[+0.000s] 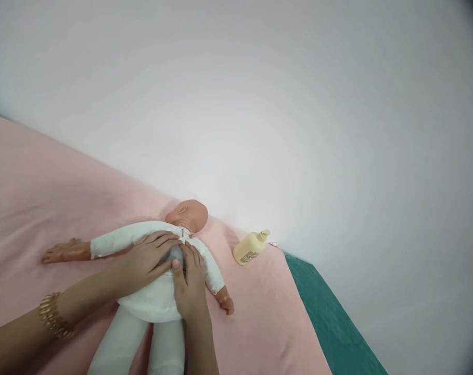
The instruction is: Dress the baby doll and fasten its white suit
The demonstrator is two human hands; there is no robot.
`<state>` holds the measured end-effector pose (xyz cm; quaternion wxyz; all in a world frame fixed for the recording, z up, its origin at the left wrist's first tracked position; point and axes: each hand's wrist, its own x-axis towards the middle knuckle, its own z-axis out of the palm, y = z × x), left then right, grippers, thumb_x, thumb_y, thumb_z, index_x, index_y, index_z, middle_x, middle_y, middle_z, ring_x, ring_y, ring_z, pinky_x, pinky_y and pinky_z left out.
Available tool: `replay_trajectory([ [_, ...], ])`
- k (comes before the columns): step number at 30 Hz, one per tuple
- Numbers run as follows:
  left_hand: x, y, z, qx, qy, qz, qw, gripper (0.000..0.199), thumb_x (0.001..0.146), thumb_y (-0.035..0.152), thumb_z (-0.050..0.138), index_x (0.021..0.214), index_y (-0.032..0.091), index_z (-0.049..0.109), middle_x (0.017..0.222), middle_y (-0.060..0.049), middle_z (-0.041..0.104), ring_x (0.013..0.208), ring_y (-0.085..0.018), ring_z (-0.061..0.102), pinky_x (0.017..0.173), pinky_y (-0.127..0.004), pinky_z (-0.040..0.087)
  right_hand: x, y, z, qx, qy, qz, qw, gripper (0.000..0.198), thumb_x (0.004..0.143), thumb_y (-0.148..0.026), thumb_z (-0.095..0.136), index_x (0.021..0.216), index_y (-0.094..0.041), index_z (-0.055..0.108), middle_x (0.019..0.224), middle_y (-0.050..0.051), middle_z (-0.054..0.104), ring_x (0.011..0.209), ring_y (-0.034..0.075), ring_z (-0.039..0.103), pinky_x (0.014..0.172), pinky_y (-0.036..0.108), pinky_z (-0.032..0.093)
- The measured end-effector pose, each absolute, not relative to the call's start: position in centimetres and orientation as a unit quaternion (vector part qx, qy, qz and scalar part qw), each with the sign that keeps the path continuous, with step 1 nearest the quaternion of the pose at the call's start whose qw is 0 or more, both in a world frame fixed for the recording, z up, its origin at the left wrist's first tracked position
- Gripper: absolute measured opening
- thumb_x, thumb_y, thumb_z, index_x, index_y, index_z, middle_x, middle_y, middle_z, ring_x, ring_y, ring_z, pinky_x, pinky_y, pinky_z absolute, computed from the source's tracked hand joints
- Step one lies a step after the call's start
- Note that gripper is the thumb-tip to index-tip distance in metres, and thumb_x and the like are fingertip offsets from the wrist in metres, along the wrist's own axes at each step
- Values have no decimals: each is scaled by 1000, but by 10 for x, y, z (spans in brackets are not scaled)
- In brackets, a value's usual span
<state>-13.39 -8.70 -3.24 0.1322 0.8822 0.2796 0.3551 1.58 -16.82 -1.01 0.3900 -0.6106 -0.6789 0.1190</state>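
A baby doll (pixel 154 298) with a white cloth body lies on a pink sheet, its plastic head turned to the left and its arms spread. My left hand (pixel 148 263) rests flat on the doll's upper body, fingers stretched toward the neck. On the other side of the torso lies my right hand (pixel 191 284), palm down with fingers extended. Between the two hands shows a grey patch (pixel 176 254) on the doll's torso; the hands cover part of it. A gold bracelet (pixel 55 315) circles my left wrist.
A pale yellow pump bottle (pixel 250 248) stands right of the doll, near the wall. The pink sheet (pixel 255 317) covers the surface. Beyond its right edge a green cover (pixel 330 312) shows. A white wall (pixel 236 104) rises behind.
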Motion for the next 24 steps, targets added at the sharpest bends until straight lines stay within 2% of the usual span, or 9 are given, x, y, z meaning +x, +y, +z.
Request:
replay_trajectory([
  [8, -136, -90, -21, 868, 276, 400, 106, 33, 94, 33, 41, 119, 18, 57, 123, -10, 57, 117, -27, 48, 99, -42, 40, 16, -172, -11, -613, -670, 134, 397, 46, 98, -45, 40, 137, -22, 50, 146, 9, 46, 137, 25, 37, 113, 49, 30],
  [11, -142, -88, -11, 865, 290, 396, 104, 31, 94, 33, 38, 109, 17, 60, 112, -11, 62, 108, -27, 53, 94, -43, 42, 17, -173, -11, -612, -667, 136, 403, 46, 98, -45, 40, 137, -22, 50, 145, 9, 46, 137, 24, 37, 113, 49, 31],
  [13, -147, -85, -5, 866, 330, 355, 122, 33, 95, 33, 33, 95, 18, 63, 97, -10, 66, 93, -26, 58, 85, -42, 45, 18, -174, -11, -612, -666, 139, 404, 46, 98, -45, 40, 137, -22, 50, 145, 10, 46, 137, 24, 37, 113, 48, 31],
  [16, -155, -82, -1, 844, 437, 272, 149, 47, 95, 39, 26, 75, 20, 64, 76, -9, 68, 70, -26, 62, 65, -40, 45, 18, -174, -10, -613, -662, 141, 408, 46, 98, -45, 41, 137, -22, 51, 145, 10, 46, 137, 24, 38, 113, 48, 32],
  [18, -159, -80, -5, 828, 488, 232, 151, 55, 94, 48, 26, 69, 21, 66, 70, -11, 69, 63, -28, 63, 57, -39, 43, 17, -175, -10, -612, -659, 141, 413, 45, 98, -45, 42, 136, -22, 51, 144, 9, 47, 136, 24, 39, 113, 48, 33],
  [21, -162, -78, -15, 820, 513, 218, 131, 65, 92, 62, 29, 61, 20, 68, 60, -11, 67, 56, -28, 64, 55, -38, 43, 17, -176, -9, -612, -660, 141, 412, 45, 98, -45, 41, 135, -23, 52, 144, 9, 47, 136, 24, 38, 113, 47, 33],
  [24, -162, -76, -26, 814, 509, 247, 132, 63, 90, 65, 38, 60, 18, 68, 57, -10, 66, 54, -27, 63, 59, -39, 45, 18, -174, -11, -623, -655, 133, 407, 46, 98, -47, 41, 136, -23, 51, 147, 9, 44, 138, 24, 35, 113, 47, 32],
])
